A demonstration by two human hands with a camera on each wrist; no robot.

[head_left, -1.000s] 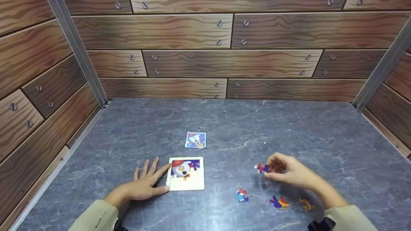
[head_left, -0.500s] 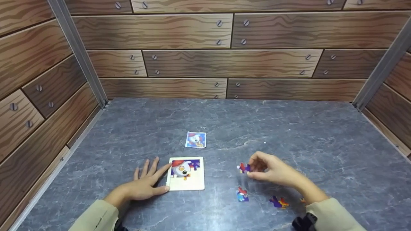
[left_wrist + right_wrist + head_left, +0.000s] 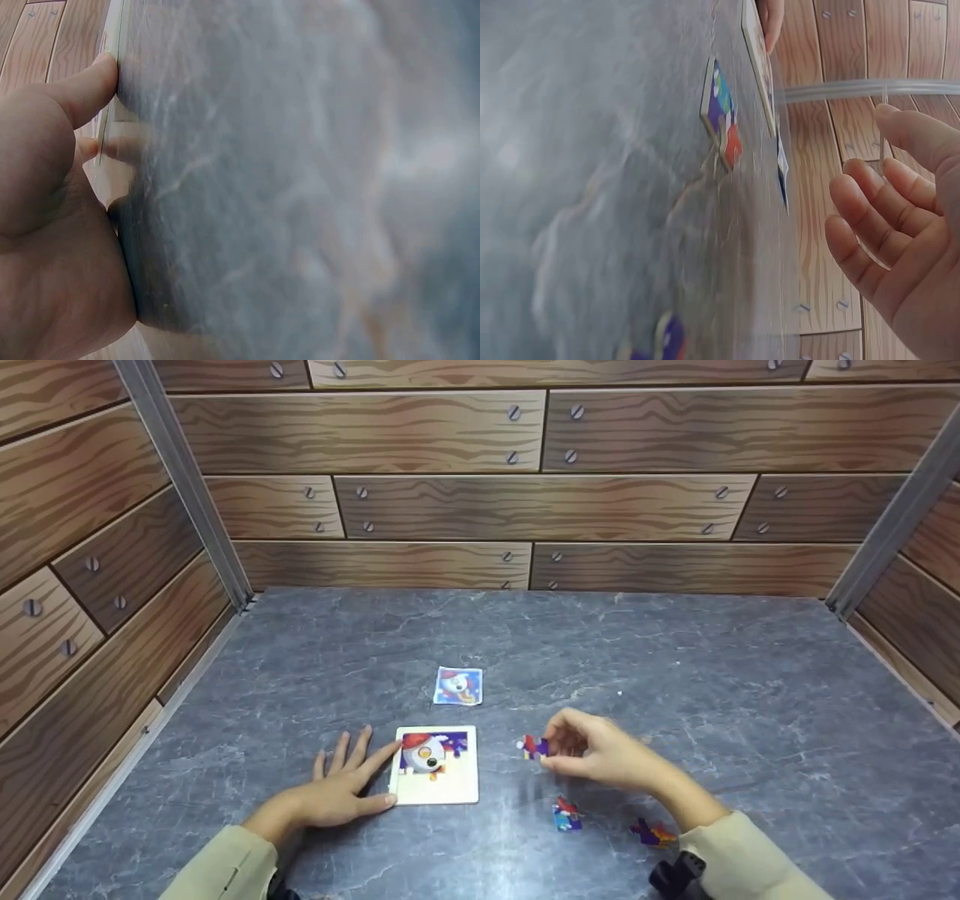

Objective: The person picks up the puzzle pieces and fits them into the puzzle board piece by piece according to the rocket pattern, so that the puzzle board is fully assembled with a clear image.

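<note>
The step in hand looks like filling the puzzle tray [image 3: 442, 793]: the right hand [image 3: 600, 750] pinches a jigsaw piece [image 3: 533, 747] above the tabletop [image 3: 360, 645], at about three o'clock from the tray — so the next move likely calls for lining it up over the bare area. The left hand [image 3: 337, 795] lies spread, thumb and forefinger at the tray's nine o'clock edge. The piece is thin and knobbed — red and purple, white at its nine o'clock tip.
</note>
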